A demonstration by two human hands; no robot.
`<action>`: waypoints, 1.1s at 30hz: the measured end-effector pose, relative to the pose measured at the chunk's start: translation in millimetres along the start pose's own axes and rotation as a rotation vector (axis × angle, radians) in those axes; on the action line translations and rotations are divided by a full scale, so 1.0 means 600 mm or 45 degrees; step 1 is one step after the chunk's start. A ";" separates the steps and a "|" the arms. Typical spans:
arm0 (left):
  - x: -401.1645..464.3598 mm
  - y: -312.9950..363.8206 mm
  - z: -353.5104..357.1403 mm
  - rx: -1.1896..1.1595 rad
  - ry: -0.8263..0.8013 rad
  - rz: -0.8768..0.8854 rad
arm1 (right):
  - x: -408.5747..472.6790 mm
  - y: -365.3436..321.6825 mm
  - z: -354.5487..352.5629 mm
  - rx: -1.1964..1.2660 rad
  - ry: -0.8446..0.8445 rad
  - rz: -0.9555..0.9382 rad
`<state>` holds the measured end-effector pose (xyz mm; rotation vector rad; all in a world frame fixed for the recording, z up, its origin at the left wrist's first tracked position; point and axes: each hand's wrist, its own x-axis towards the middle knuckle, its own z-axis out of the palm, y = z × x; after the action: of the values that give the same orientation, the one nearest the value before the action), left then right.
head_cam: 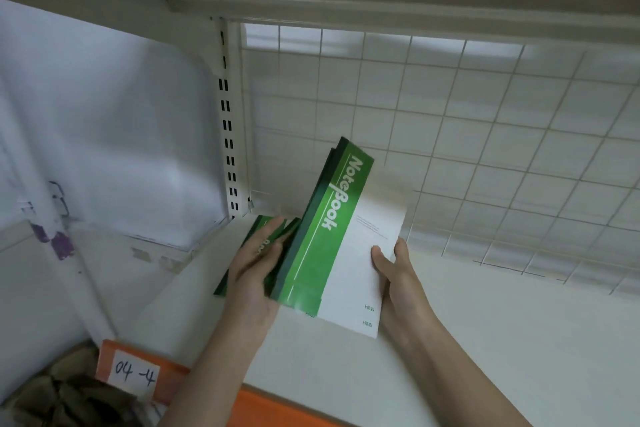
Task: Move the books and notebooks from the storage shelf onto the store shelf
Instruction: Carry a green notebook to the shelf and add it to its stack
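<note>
Notebooks (341,236), green and white, stand tilted on the white shelf (485,322) before its wire grid back (450,132). My right hand (394,274) grips their right edge, thumb on the cover. My left hand (256,263) rests with fingers (273,232) straight on a second green stack (258,253) lying flat.

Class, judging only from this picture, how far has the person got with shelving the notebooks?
Done: one green notebook already lies on the white shelf, under the left hand. In hand: the right hand grips a small stack of green-and-white notebooks, tilted, its lower edge near the shelf. Left: setting this stack down; the storage shelf is out of view, so what remains cannot be told.
</note>
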<state>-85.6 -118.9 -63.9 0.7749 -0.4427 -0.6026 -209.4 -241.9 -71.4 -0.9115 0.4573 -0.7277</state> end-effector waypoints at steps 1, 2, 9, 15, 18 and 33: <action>-0.001 0.006 0.001 -0.102 -0.017 -0.095 | -0.001 0.002 0.002 0.023 -0.037 0.010; -0.003 0.012 0.003 -0.172 -0.005 -0.209 | -0.001 0.003 0.003 0.043 -0.071 0.014; -0.019 0.031 0.008 -0.209 -0.016 -0.528 | 0.005 -0.014 -0.010 -0.084 -0.078 0.020; 0.007 -0.010 -0.048 1.352 0.469 0.431 | 0.006 -0.022 -0.018 -0.036 0.078 0.019; 0.019 -0.030 -0.061 2.264 0.378 0.037 | 0.008 -0.026 -0.027 0.022 0.138 0.043; 0.019 -0.036 -0.059 1.303 0.154 0.109 | -0.001 -0.018 -0.013 -0.081 0.139 0.025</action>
<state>-63.9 -120.4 -101.3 1.7431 -0.6732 -0.2090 -218.6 -250.3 -66.6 -0.9284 0.5876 -0.7509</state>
